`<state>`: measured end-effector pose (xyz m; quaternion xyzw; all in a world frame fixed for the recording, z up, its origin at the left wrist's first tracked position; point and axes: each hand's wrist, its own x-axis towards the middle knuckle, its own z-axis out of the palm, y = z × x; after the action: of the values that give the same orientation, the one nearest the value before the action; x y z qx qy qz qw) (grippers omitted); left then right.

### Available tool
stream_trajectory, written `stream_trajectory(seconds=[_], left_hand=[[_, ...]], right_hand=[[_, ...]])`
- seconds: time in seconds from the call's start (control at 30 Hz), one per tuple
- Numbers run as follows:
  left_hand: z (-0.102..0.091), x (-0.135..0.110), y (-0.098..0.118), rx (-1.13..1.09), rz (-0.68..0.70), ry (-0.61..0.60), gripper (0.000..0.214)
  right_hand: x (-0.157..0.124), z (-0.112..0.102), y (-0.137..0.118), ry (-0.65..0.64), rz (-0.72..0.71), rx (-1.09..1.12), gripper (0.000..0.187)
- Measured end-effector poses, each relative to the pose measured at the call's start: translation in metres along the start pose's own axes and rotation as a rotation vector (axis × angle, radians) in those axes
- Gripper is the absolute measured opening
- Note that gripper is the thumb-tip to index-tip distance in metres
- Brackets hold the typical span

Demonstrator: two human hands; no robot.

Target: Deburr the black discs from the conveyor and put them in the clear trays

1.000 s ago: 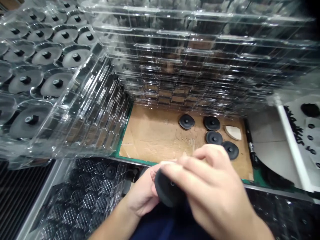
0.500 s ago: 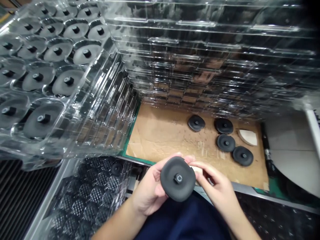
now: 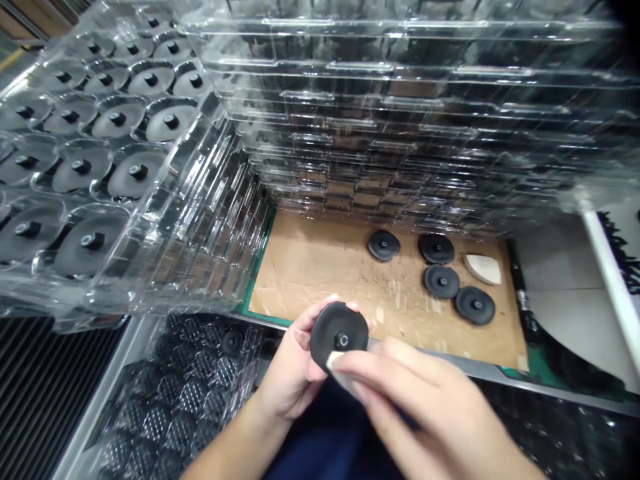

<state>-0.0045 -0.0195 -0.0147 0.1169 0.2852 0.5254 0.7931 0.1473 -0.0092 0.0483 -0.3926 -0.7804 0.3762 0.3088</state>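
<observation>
My left hand [image 3: 290,373] grips a black round disc [image 3: 336,332] with a small central hub, held up facing me in front of the bench edge. My right hand [image 3: 425,413] is closed on a small whitish piece [image 3: 334,361] and presses its end against the lower rim of the disc. Several more black discs [image 3: 440,280] lie loose on the brown cardboard sheet [image 3: 320,267] beyond my hands, with a pale wedge-shaped piece [image 3: 484,268] beside them.
Tall stacks of clear plastic trays [image 3: 410,120] rise behind the cardboard. A clear tray at the left [image 3: 90,173] holds several black discs in its pockets. Below the bench, black moulded trays [image 3: 180,393] fill the lower left. A white board [image 3: 565,300] lies at the right.
My right hand came off the disc, showing its hub, then moved back over its lower edge with the whitish piece. The disc has risen slightly and the view shifted a little.
</observation>
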Motion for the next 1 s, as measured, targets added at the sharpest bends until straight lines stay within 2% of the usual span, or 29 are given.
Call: stream_trajectory(seconds=[0.07,0.17,0.23,0.3,0.43,0.53,0.67,0.87,1.0], left_hand=[[-0.003,0.000,-0.001,-0.018,0.024,-0.050,0.060],[-0.001,0.000,-0.003,-0.066,0.013,-0.163,0.056],[0.005,0.001,-0.004,-0.104,-0.019,-0.236,0.054],[0.013,0.002,-0.006,-0.137,-0.067,-0.292,0.053],[0.024,0.001,-0.007,-0.165,-0.162,-0.321,0.052],[0.028,0.000,-0.007,-0.176,-0.221,-0.300,0.052],[0.030,-0.001,-0.008,-0.197,-0.289,-0.291,0.052],[0.030,0.002,-0.010,-0.175,-0.422,-0.248,0.027],[0.030,0.002,-0.010,-0.168,-0.441,-0.244,0.025]], right_hand=[[-0.012,-0.011,0.010,-0.051,0.147,0.018,0.020],[-0.033,-0.020,0.038,0.144,0.404,0.022,0.015],[-0.041,-0.013,0.061,0.285,0.574,0.128,0.018],[-0.041,0.001,0.085,0.322,0.665,0.256,0.027],[-0.032,0.032,0.122,0.273,0.704,0.315,0.040],[-0.031,0.047,0.133,0.252,0.713,0.319,0.043],[-0.035,0.047,0.135,0.213,0.714,0.312,0.041],[-0.035,0.041,0.129,0.179,0.704,0.271,0.035],[-0.033,0.042,0.126,0.158,0.684,0.244,0.033]])
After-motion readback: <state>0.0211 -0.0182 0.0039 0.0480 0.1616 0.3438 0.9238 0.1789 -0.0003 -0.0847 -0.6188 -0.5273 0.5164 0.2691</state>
